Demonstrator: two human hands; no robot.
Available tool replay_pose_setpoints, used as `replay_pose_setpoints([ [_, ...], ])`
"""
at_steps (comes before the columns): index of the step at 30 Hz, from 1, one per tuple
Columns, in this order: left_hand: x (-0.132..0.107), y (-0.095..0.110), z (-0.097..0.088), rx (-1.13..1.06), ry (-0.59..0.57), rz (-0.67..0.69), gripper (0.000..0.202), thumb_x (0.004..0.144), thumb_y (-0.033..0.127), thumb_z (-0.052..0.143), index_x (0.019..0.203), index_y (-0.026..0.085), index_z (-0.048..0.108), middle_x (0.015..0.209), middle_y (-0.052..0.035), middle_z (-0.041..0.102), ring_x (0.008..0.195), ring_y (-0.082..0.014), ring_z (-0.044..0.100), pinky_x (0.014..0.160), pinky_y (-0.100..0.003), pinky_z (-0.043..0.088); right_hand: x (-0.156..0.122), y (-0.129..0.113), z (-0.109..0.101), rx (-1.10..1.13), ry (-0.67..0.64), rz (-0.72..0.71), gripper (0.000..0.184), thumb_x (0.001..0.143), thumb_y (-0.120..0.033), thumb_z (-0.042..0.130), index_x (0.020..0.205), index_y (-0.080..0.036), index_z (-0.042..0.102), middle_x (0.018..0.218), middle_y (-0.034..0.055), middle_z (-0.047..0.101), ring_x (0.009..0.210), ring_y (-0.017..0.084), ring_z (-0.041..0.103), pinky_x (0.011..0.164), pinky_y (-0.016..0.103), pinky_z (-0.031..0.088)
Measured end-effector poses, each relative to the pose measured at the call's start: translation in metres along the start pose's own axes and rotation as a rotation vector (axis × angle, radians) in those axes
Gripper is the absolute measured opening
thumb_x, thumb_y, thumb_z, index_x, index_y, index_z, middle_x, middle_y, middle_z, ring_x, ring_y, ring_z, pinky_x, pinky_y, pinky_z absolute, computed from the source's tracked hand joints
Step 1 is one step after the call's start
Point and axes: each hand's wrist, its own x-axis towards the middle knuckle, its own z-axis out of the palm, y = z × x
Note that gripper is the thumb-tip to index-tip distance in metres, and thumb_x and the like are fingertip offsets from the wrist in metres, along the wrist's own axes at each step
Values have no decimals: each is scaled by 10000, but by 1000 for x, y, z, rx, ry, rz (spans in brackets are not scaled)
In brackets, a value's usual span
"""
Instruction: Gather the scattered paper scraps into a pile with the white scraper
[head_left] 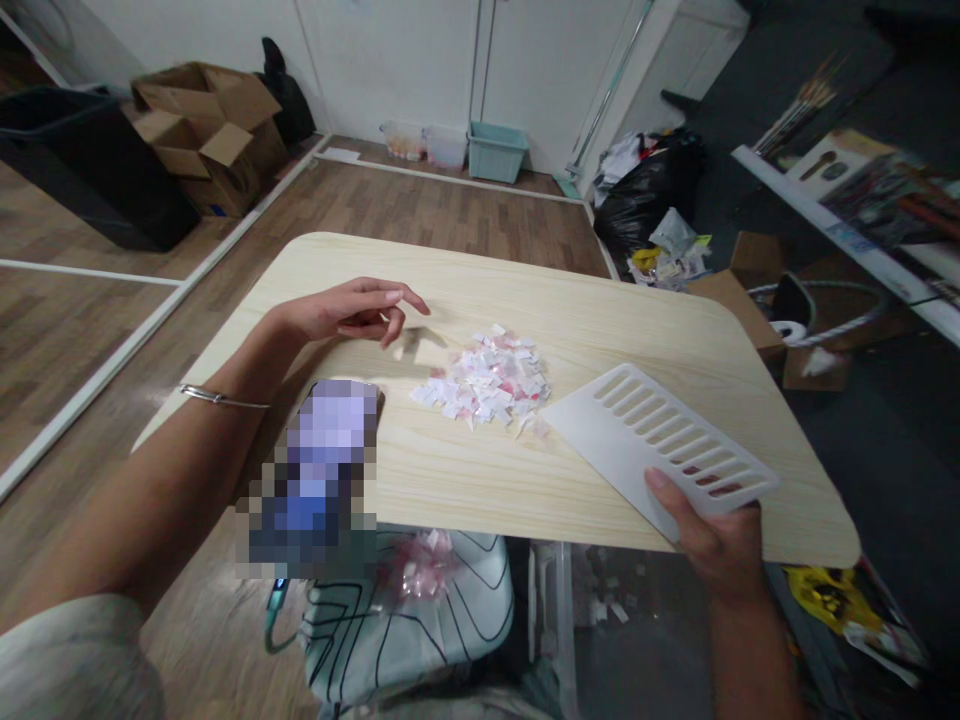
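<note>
My right hand (709,530) grips a flat white plastic scraper (600,435) with a row of slots, its thumb on top and fingers underneath. The scraper's left corner comes close to a heap of small white and pink paper or plastic pieces (491,378) on the pale wooden table (450,490). To the left of the heap, my left hand (360,308) hovers over the tabletop, fingers loosely bent and apart, holding nothing. A phone-like device (330,430), blurred out, lies below my left wrist near the table's front edge.
Below the front edge are a patterned cushion (480,610) bearing a clear pink packet and a clear plastic bin (566,640) with scraps. Black bags (637,210) and a cardboard box (720,290) stand to the right. A black bin (97,170) and cardboard boxes (202,130) stand left.
</note>
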Motion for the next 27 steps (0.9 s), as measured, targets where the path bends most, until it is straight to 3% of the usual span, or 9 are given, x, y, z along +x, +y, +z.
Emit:
replay_pose_setpoints([
  [3, 0, 2, 3, -20, -40, 53, 418, 1236, 567, 775, 1307, 180, 915, 675, -51, 739, 381, -56, 268, 387, -235, 109, -1, -2, 2, 5, 15, -7, 247, 909, -435, 1018, 1034, -245, 921, 1065, 105, 962, 1010, 342, 927, 949, 458, 761],
  [11, -2, 1, 5, -38, -38, 26, 419, 1240, 552, 783, 1345, 160, 891, 635, -11, 676, 402, -68, 261, 388, -230, 106, -1, -13, 4, 8, 30, 5, 247, 864, -444, 1012, 989, -257, 910, 1021, 87, 957, 991, 335, 918, 962, 459, 758],
  [16, -4, 1, 8, -25, 22, 27, 431, 1253, 528, 755, 1329, 123, 884, 576, 28, 588, 421, -76, 260, 379, -214, 145, 0, -13, 2, 0, -7, 1, 219, 855, -426, 1002, 976, -265, 917, 1013, 79, 959, 981, 342, 930, 952, 451, 770],
  [21, -2, 2, 7, -6, 3, 53, 420, 1227, 555, 793, 1280, 158, 919, 555, 31, 552, 400, -94, 292, 361, -239, 150, -2, -9, -1, 7, -44, 16, 166, 855, -359, 1020, 982, -300, 931, 1050, 68, 966, 996, 340, 946, 928, 422, 787],
  [27, -3, 2, 7, 11, 34, 29, 437, 1214, 592, 810, 1273, 178, 934, 556, 35, 537, 413, -99, 287, 379, -259, 147, -2, -8, -1, 10, -37, 11, 222, 869, -422, 1013, 1030, -300, 920, 1039, 68, 957, 991, 358, 940, 920, 468, 793],
])
